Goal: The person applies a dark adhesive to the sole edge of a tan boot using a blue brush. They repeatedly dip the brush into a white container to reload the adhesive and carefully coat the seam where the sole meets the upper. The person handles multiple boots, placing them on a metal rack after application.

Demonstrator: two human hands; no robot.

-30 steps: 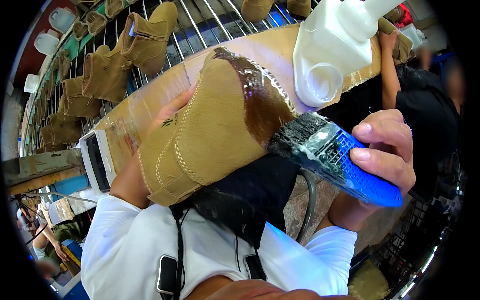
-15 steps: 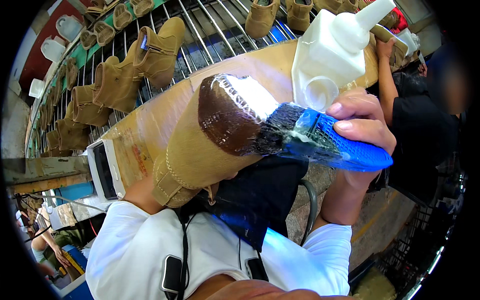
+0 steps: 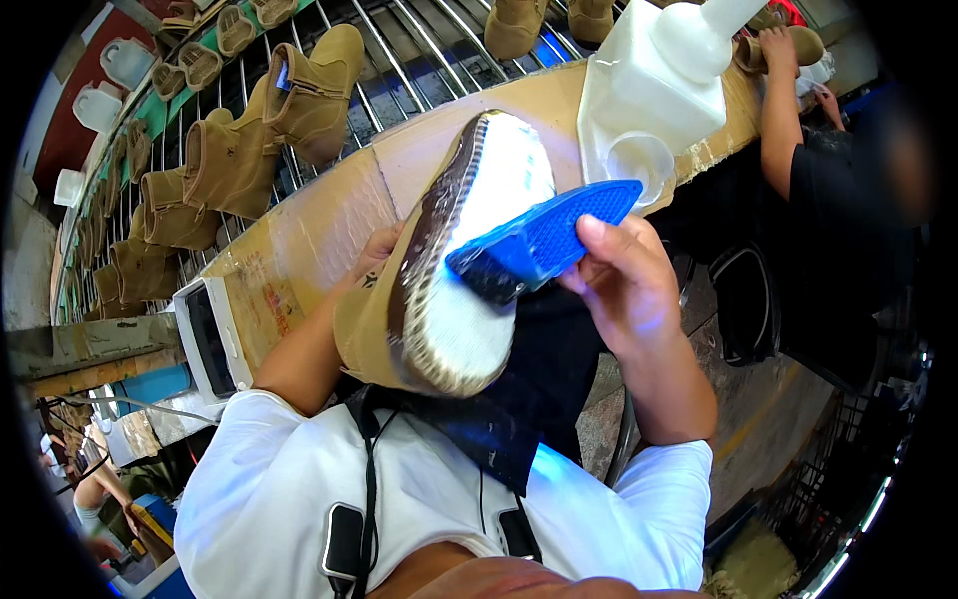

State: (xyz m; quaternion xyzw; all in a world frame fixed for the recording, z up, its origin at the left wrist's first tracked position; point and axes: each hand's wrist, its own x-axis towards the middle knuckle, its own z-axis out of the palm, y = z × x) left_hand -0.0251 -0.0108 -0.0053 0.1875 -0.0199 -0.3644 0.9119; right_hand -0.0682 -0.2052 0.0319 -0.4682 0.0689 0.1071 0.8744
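Observation:
A tan boot (image 3: 365,334) is tilted in front of my chest with its underside toward me. That underside is white and wet-looking at the toe, with stitching round its rim and a dark brown band along its side. Behind the boot, my left hand (image 3: 379,248) grips it, most of the fingers hidden. My right hand (image 3: 627,278) is closed on a blue-handled brush (image 3: 569,232). The brush's dark bristles press against the middle of the white underside. Beyond my right hand stands a white plastic bottle (image 3: 649,100) with a spout and a small clear cup at its base.
A cardboard-covered ledge (image 3: 319,215) curves ahead of me. Past it, a metal-bar rack (image 3: 399,60) carries several tan boots (image 3: 314,95). A white-framed device (image 3: 212,339) stands at the left. At the right, a co-worker's hand (image 3: 780,50) holds a tan shoe.
The boot has turned from showing its brown toe to showing its white underside. My right hand has moved the brush left and down onto that underside. My left hand now shows partly.

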